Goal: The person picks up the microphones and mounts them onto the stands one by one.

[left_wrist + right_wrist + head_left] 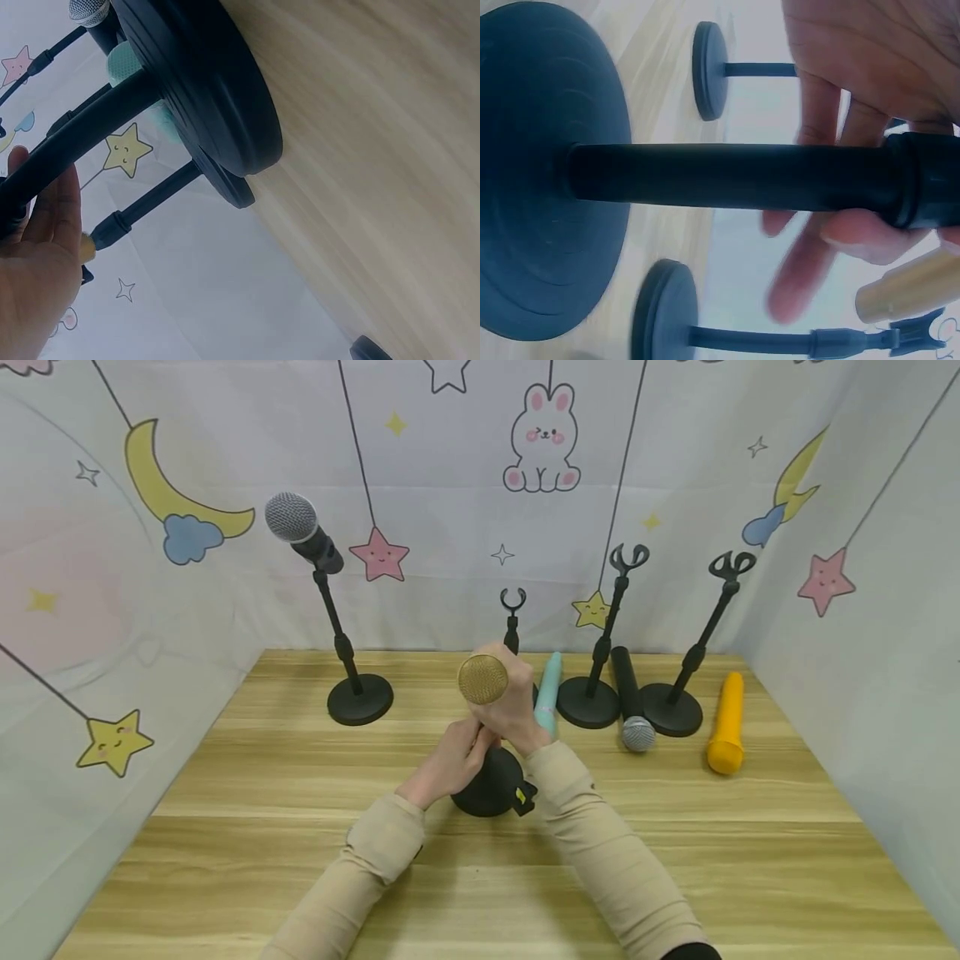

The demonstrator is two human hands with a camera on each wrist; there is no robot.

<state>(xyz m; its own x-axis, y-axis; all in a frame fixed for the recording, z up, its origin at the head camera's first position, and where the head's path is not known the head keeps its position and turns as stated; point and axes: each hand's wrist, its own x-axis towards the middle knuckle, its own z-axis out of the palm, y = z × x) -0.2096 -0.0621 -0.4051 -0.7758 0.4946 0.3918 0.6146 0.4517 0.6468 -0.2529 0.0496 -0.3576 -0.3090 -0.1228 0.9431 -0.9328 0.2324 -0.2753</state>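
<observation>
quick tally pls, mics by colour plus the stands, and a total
Black microphones with silver heads: 2
Gold-headed microphone: 1
Teal microphone: 1
Orange microphone: 1
Black stands: 5
Total: 10

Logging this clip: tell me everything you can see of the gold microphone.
The gold microphone has a rounded, metallic-looking mesh head, turned toward the head camera, and a smooth gold handle. The right hand grips it behind the head, above the wooden table, hiding the handle in the head view. The right wrist view shows the handle's end beyond the black stand, slanting relative to its pole; the left wrist view catches a small part past the left hand. Whether the stand's holder touches it is hidden.
</observation>
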